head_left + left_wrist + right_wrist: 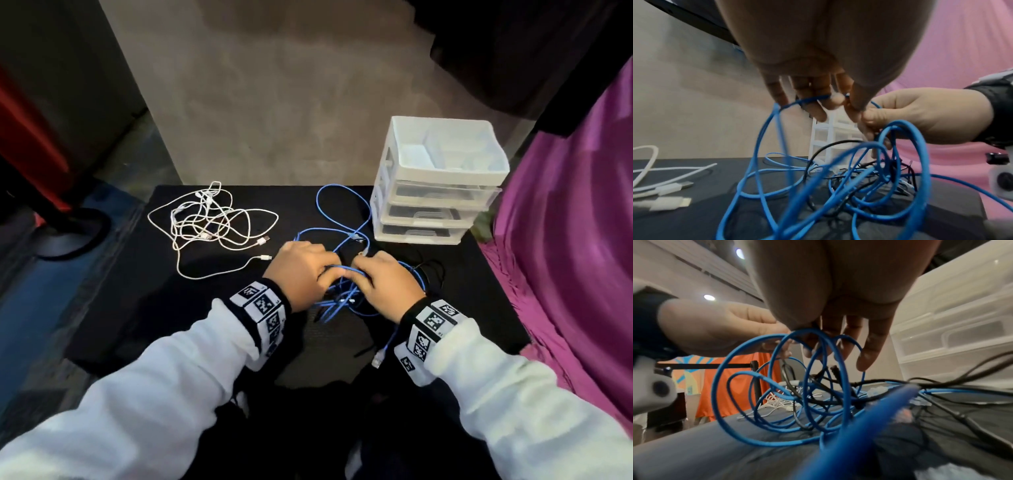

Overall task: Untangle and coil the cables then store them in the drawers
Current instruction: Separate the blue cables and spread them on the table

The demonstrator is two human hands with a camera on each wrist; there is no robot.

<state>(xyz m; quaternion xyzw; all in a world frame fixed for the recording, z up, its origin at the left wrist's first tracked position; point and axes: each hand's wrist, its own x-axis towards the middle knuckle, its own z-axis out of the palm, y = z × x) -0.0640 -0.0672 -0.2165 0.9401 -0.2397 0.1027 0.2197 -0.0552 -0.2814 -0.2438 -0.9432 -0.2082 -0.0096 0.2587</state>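
A blue cable (pixel 342 219) lies tangled with a thin black cable (pixel 433 270) on the black table (pixel 137 308), in front of the drawer unit. My left hand (pixel 303 274) pinches a strand of the blue cable (pixel 807 99) between thumb and fingers. Close beside it, my right hand (pixel 387 281) holds several blue loops (pixel 809 353) hooked over its thumb and fingers. The loops hang down into the knot with the black cable (pixel 824 382). One clear plug of the blue cable (pixel 376 359) lies near my right wrist.
A loose heap of white cables (pixel 209 222) with plugs lies at the table's back left. A white plastic drawer unit (pixel 438 185) with three shut drawers and an open top tray stands at the back right. Purple cloth (pixel 565 257) hangs along the right edge.
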